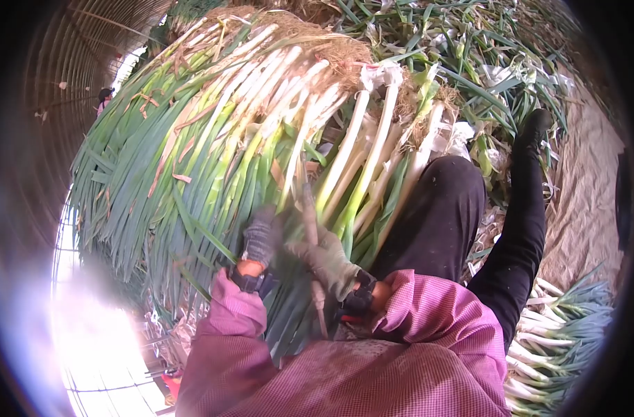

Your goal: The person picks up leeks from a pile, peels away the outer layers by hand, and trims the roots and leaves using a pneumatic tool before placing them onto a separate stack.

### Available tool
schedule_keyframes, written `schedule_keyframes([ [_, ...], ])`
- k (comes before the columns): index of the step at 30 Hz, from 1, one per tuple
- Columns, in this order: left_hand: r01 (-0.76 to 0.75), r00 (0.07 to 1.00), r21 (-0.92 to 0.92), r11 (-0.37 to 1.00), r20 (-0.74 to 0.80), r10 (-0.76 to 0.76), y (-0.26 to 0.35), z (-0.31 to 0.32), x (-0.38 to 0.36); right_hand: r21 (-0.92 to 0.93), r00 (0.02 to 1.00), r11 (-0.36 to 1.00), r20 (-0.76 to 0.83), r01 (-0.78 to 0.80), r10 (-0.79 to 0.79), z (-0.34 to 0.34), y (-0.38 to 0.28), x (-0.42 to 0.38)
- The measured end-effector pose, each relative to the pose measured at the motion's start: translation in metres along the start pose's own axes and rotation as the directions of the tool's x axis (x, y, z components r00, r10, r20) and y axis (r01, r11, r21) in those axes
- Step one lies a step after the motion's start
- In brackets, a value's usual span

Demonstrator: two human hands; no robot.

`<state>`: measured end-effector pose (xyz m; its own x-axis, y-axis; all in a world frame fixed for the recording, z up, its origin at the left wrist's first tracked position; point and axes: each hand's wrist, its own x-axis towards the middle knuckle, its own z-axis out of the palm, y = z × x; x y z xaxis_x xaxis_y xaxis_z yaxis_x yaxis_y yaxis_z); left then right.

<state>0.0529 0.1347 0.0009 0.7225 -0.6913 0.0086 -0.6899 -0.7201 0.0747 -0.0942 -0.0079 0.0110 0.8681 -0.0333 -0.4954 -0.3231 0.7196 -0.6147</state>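
Note:
A big heap of long green onions [233,139] lies in front of me, white stems and roots toward the top and leaves hanging left. My right hand [331,260], in a pale work glove, is closed around a long, thin tool with a wooden handle [309,215]. Its narrow upper end overlaps the onion stems in this view. Close by on the left, my left hand [261,233] in a grey glove is over the green leaves, its fingers blurred by motion. Several separate stalks [376,153] with thick white stems lie beside my knee.
Loose leaves and peeled scraps [476,69] are piled at the upper right. My bent leg [438,208] borders the stalks. Trimmed green onions [546,347] lie in a row at the lower right, near a brown ground sheet [584,187]. A person [105,99] is far off at left.

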Motion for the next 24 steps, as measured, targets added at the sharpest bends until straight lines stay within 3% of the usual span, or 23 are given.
schedule_keyframes([
  [1, 0.127, 0.991, -0.125, 0.984, 0.066, -0.120, 0.000, 0.004, -0.002, -0.004, 1.000, 1.000, -0.001, -0.003, 0.003, -0.001, -0.001, 0.001],
  [4, 0.101, 0.991, -0.023, 0.995, 0.091, -0.098, 0.036, -0.021, -0.024, -0.025, 0.996, 0.995, -0.011, 0.092, -0.092, 0.000, 0.002, 0.011],
  [5, 0.145, 0.989, -0.092, 0.985, 0.022, -0.143, 0.028, -0.011, -0.031, -0.020, 0.995, 0.995, -0.010, 0.098, -0.098, -0.001, 0.005, 0.016],
  [8, -0.039, 0.982, -0.202, 0.978, -0.190, 0.000, 0.013, 0.005, -0.051, -0.031, 0.995, 0.995, -0.009, 0.095, -0.095, -0.002, 0.000, 0.015],
  [11, 0.108, 0.993, -0.114, 0.988, -0.041, -0.114, 0.009, 0.006, -0.068, -0.096, 0.998, 0.993, -0.020, 0.063, -0.065, -0.002, -0.009, 0.015],
  [14, 0.207, 0.978, -0.344, 0.916, 0.064, -0.197, 0.024, -0.005, -0.076, -0.111, 0.999, 0.994, -0.027, 0.015, -0.018, -0.002, -0.029, 0.012],
  [17, 0.083, 0.993, -0.421, 0.903, -0.046, -0.113, 0.010, 0.008, -0.090, -0.105, 0.997, 0.992, -0.035, 0.067, -0.071, 0.000, -0.029, 0.027],
  [20, 0.157, 0.978, -0.586, 0.795, -0.021, -0.209, 0.007, 0.015, -0.093, -0.056, 0.998, 0.997, 0.029, 0.055, -0.054, -0.003, -0.030, 0.021],
  [23, 0.400, 0.900, -0.813, 0.424, 0.262, -0.348, 0.014, -0.002, -0.088, -0.047, 0.996, 0.996, 0.051, 0.079, -0.076, 0.002, -0.017, 0.018],
  [24, 0.453, 0.872, -0.813, 0.366, 0.318, -0.372, 0.012, -0.005, -0.086, -0.054, 0.994, 0.993, 0.043, 0.102, -0.099, 0.005, -0.013, 0.017],
])
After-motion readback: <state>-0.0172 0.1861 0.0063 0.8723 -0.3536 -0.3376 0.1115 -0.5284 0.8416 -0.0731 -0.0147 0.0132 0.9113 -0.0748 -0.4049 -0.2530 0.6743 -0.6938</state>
